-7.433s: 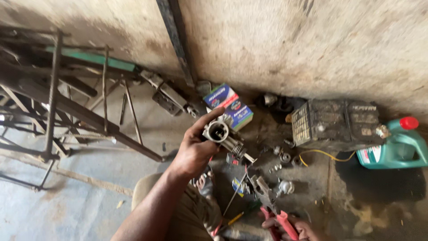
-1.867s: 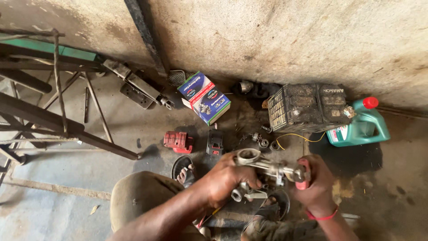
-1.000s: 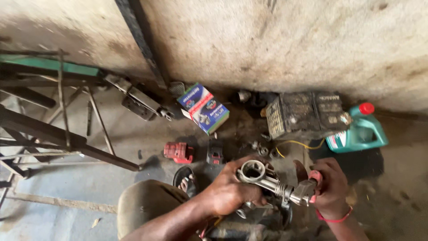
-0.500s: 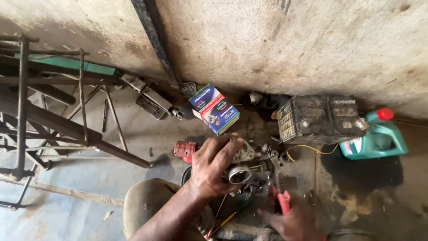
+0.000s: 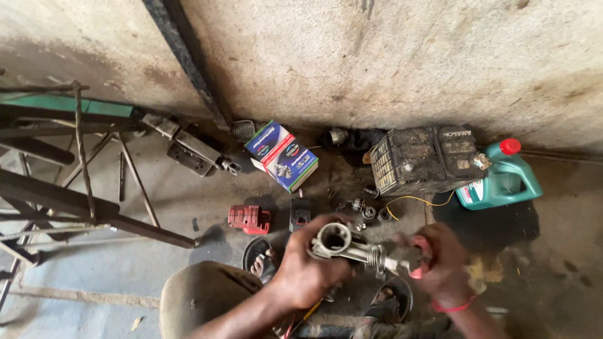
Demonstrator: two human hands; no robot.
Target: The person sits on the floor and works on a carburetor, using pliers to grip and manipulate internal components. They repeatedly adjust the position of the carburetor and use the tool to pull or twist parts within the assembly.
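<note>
The metal engine part [image 5: 352, 248] lies between both hands over the floor, its long axis running from its ring end at 9 o'clock to 3 o'clock. The left hand [image 5: 308, 273] is wrapped around the ring end. The right hand [image 5: 440, 263] is closed on a red-handled tool [image 5: 419, 263] touching the part's 3 o'clock end.

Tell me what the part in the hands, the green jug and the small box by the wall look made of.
Engine part: bare cast metal, dull grey, probably aluminium.
Green jug: glossy moulded plastic with a red cap.
Small box: printed cardboard, to judge by its folded edges and open flap.
</note>
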